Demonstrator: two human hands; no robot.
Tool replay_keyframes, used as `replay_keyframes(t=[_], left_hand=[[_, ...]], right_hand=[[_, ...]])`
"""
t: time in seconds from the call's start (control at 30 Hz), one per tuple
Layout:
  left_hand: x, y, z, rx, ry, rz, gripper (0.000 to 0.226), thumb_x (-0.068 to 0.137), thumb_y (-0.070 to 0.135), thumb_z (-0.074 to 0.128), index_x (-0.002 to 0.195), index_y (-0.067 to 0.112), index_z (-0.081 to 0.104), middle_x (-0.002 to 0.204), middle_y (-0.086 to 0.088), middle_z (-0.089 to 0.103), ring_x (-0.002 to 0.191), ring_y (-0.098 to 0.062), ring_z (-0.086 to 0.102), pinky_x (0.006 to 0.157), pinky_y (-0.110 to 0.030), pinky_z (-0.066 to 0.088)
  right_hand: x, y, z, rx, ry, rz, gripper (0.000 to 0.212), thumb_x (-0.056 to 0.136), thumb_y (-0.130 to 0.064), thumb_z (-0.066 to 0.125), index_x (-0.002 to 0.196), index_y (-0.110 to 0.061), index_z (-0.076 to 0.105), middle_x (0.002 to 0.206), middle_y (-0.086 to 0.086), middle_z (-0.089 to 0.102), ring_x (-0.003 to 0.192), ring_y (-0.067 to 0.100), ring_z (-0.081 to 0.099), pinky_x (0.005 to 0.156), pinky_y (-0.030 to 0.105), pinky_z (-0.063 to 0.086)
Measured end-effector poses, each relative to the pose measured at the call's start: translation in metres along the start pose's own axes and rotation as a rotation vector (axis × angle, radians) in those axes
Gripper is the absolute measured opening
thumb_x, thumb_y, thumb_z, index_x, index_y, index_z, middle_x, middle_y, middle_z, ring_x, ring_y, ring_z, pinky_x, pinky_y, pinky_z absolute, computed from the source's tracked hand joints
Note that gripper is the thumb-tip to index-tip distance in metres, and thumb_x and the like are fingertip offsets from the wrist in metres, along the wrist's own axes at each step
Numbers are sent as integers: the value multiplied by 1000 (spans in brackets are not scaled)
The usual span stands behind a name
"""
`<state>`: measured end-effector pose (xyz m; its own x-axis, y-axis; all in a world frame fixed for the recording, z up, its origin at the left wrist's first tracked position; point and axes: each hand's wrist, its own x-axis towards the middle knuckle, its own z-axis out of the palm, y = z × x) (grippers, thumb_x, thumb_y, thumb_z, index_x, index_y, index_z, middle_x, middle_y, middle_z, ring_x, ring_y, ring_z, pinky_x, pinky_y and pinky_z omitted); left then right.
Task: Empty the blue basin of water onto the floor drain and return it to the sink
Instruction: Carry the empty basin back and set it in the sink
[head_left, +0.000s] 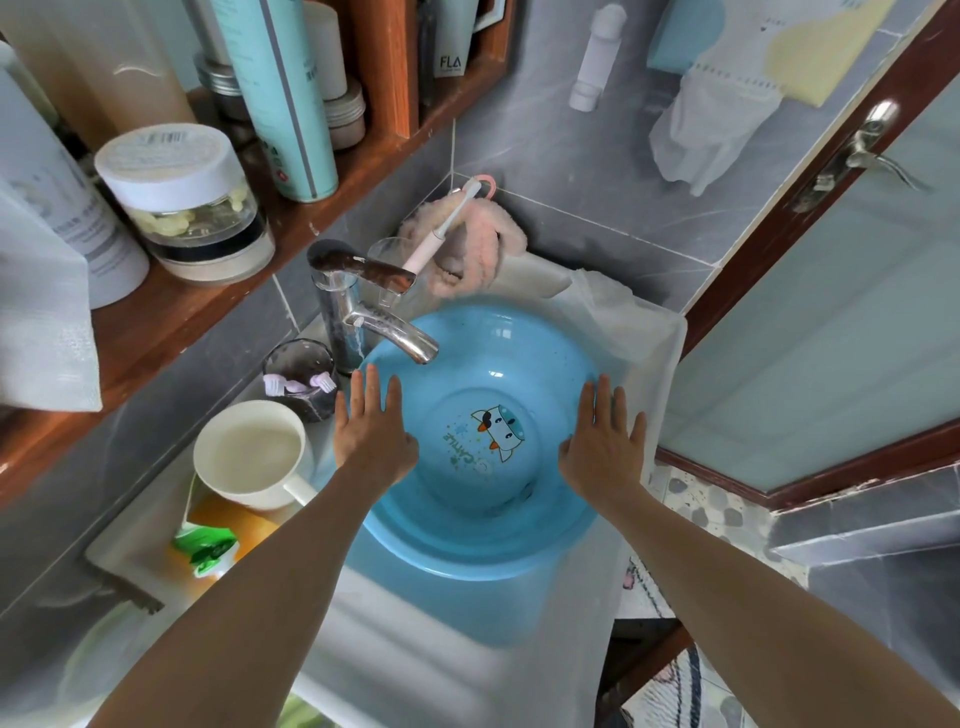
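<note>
A round blue basin (467, 358) with a cartoon cow printed on its bottom sits in the white sink (649, 332), under the chrome tap's spout. Clear water seems to lie in it. My left hand (371, 426) is flat over the basin's left rim, fingers spread, holding nothing. My right hand (605, 436) is flat over the right rim, fingers also apart. Whether the palms touch the rim I cannot tell.
A chrome tap (358, 312) overhangs the basin's far left side. A cream mug (249, 454), a dark cup with brushes (304, 379) and a green tube (205, 551) stand left of the sink. A wooden shelf (171, 306) with bottles runs above. A glass door (810, 312) is at right; pebble floor (717, 514) below.
</note>
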<state>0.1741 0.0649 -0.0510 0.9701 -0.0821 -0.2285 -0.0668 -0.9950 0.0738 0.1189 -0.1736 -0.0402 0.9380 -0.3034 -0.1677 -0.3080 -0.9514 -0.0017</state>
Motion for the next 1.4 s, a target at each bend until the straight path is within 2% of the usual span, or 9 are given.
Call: replay_keyframes(t=[0.17,0.27,0.4,0.47,0.57,0.67,0.93,1.1,1.4], left_hand=[[-12,0,6,-63,29,22,66,89,30,44,148,17,19,161,-10,-7,148,-26,-12,120,-47,1],[-26,4,8,-162,32,-42,65,88,27,47,147,16,23,161,-10,-4,149,-26,-10,120,-48,7],[-45,10,7,-367,18,-223,70,84,14,49,147,16,20,161,-5,-6,147,-35,-2,113,-55,20],[-49,10,3,-447,53,-272,75,81,1,44,148,15,15,161,-5,-5,142,-39,10,108,-52,31],[-48,7,0,-492,73,-286,81,79,-10,39,150,12,7,161,-6,-3,131,-41,25,104,-47,36],[-48,2,1,-459,79,-274,80,80,-13,38,151,9,7,161,-7,-4,128,-43,27,104,-45,36],[-48,7,-2,-418,49,-265,81,80,-8,39,151,17,8,161,-4,-8,133,-39,22,104,-46,38],[-46,4,-5,-411,44,-272,76,82,3,43,150,18,12,161,-7,-6,142,-39,11,110,-49,31],[-49,4,-3,-405,59,-270,73,83,7,43,149,17,14,161,-9,-7,146,-36,0,117,-49,18]], right_hand=[[8,0,-2,61,-104,21,76,94,-28,38,151,-14,-11,160,6,-20,148,28,-14,120,52,3],[9,4,-4,90,-144,13,76,94,-25,39,151,-15,-11,160,5,-21,147,28,-16,120,50,2],[2,11,1,82,-198,-20,78,93,-22,40,151,-14,-11,159,8,-23,147,30,-16,120,48,6],[0,13,2,71,-245,-33,78,93,-22,40,151,-15,-11,158,8,-25,147,29,-16,121,48,6],[3,13,2,103,-281,-20,79,92,-17,40,152,-16,-11,158,7,-25,147,29,-16,121,47,5],[2,11,2,100,-276,-17,82,89,-12,42,151,-17,-12,158,7,-26,147,30,-15,122,45,4],[-2,14,2,144,-266,-10,79,90,-12,40,152,-17,-8,159,6,-23,148,30,-13,122,44,8],[-2,9,-3,194,-200,-3,70,94,-17,37,153,-19,-2,161,8,-13,148,32,-4,121,48,12],[-11,1,-3,163,-147,-23,70,95,-21,38,153,-21,-2,160,12,-15,148,35,-6,120,50,11]])
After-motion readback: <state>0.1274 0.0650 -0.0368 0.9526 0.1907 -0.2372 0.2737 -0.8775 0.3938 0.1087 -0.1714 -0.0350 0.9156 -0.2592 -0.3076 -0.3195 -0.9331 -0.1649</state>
